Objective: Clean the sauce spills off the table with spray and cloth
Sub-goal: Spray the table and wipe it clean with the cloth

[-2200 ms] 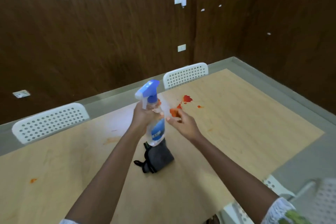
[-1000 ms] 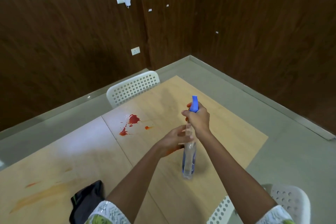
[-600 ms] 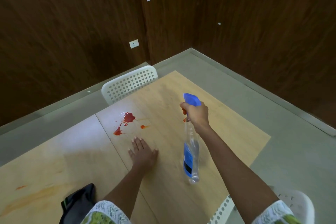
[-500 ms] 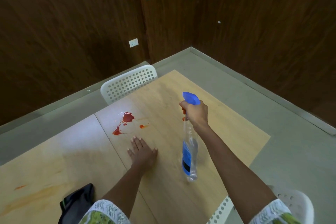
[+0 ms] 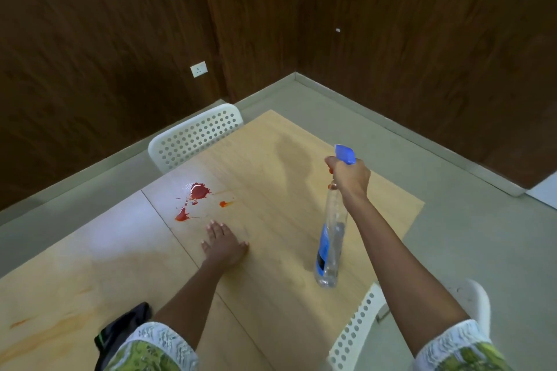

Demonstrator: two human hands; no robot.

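Right of centre our right hand [image 5: 349, 179] grips the upright spray bottle [image 5: 330, 239] at its blue trigger head, the red sauce spill [image 5: 196, 199] lying up-left of it, nearer our flat, empty left hand [image 5: 224, 242] on the table [image 5: 286, 159].

Dark wood-panelled walls [image 5: 90, 39] are meeting at a corner; grey floor [image 5: 452, 220] is surrounding the bench [image 5: 271, 144]; a white perforated chair [image 5: 196, 135] is standing at its far edge.

wooden table [image 5: 271, 141] bears sauce spills [image 5: 197, 193], dark cloth [image 5: 120, 331].
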